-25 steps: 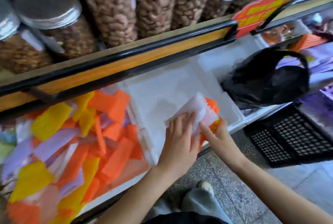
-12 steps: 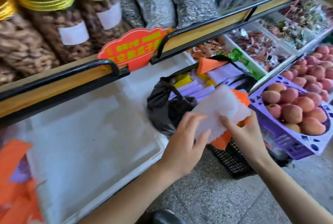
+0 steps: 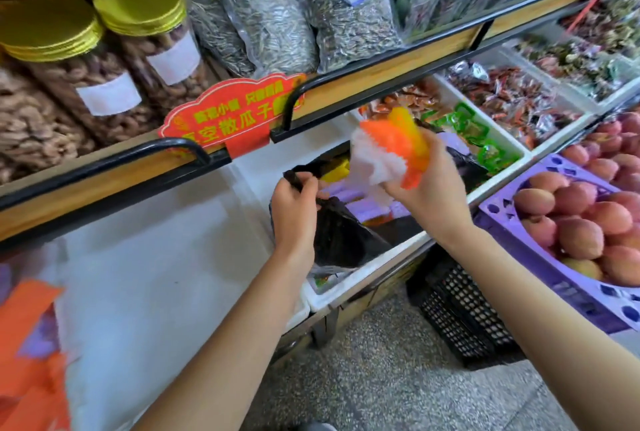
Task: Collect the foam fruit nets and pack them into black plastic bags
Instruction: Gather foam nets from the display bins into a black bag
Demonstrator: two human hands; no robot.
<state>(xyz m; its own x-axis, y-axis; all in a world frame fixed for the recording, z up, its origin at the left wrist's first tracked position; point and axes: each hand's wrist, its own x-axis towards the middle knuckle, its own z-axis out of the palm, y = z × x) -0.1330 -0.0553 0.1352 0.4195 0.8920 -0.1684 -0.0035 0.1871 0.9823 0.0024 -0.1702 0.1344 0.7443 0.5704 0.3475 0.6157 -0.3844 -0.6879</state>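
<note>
Left hand (image 3: 294,203) pinches the black plastic bag (image 3: 341,235) rim, fingers curled; right hand (image 3: 424,184) grips a foam fruit net bundle (image 3: 388,150) (white, orange, yellow) above it.

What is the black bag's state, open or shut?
Open: black bag gapes; the left hand grips its rim, with foam nets visible inside.

Left hand (image 3: 294,214) pinches the rim of a crumpled black plastic bag (image 3: 343,236) sitting in a white shelf bin (image 3: 367,273), right hand (image 3: 429,195) grips a bundle of white, orange and yellow foam fruit nets (image 3: 389,150) just above the bag's open mouth, purple plastic tray of peaches (image 3: 502,219) at right.
</note>
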